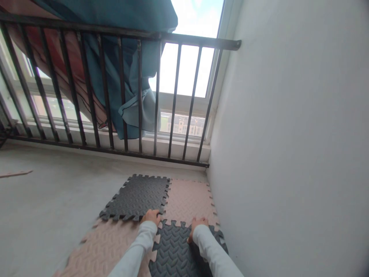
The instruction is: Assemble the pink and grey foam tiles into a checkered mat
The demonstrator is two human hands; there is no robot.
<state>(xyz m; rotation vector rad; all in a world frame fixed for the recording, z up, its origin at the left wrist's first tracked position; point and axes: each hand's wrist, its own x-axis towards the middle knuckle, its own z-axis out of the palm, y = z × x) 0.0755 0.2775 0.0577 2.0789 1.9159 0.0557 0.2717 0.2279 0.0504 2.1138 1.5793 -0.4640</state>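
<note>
Four-sided foam mat tiles with jigsaw edges lie on the floor. My left hand (151, 216) has its fingers curled at the front right corner of the back dark grey tile (141, 196). That tile's front edge overlaps the front pink tile (106, 246). My right hand (198, 223) rests over the seam between the back pink tile (188, 198) and the front dark grey tile (173, 250). Its fingers point forward onto the pink foam, and the thumb is apart from them, on the dark foam. My forearms hide parts of the front tiles.
A white wall (288, 154) runs close along the right side of the tiles. Behind them stands a black metal railing (115, 149) before a window, with a blue-green cloth (129, 19) hung over it. A thin stick (17, 174) lies on the concrete floor (52, 200).
</note>
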